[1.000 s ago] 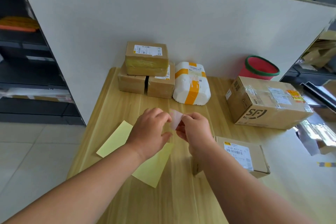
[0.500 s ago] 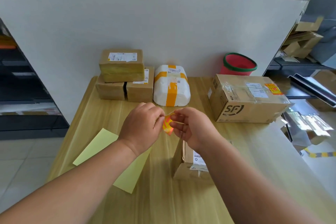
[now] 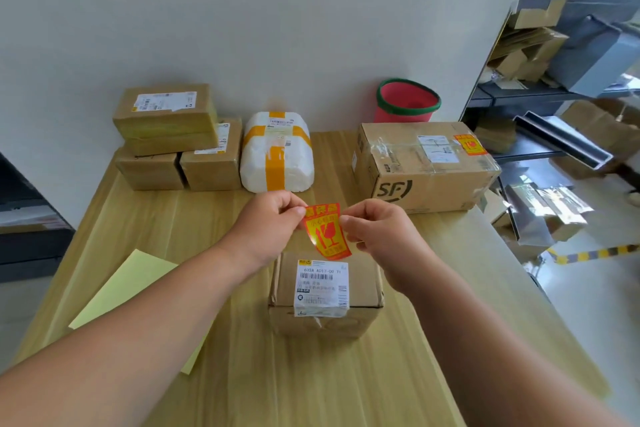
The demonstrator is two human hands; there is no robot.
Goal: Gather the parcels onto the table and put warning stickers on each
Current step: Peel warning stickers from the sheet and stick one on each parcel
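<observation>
**Sticker in hand, near box is next**

The table [image 3: 311, 374] holds every parcel in view.
- The "SF" carton [image 3: 426, 170] on the right already has an orange sticker [image 3: 470, 145] on its top corner.
- On the three stacked brown boxes [image 3: 166, 118] and the white parcel [image 3: 277, 156] with orange tape, I see no warning sticker.
- The near box [image 3: 363, 284] sits directly below the hands.

The left hand [image 3: 266, 222] pinches the top-left edge of the warning sticker [image 3: 325, 232] and the right hand [image 3: 381, 229] pinches its right edge. The sticker hangs above the box's far edge, not touching it.

My suggestion: put it on bare cardboard beside the shipping label [image 3: 322, 288] and keep the barcode uncovered. Tack one edge first, then smooth across.

Readable text: the label looks like "632A A017-00 71". The sticker shows a broken-glass pictogram, and its Chinese text is too blurred to read.
</observation>
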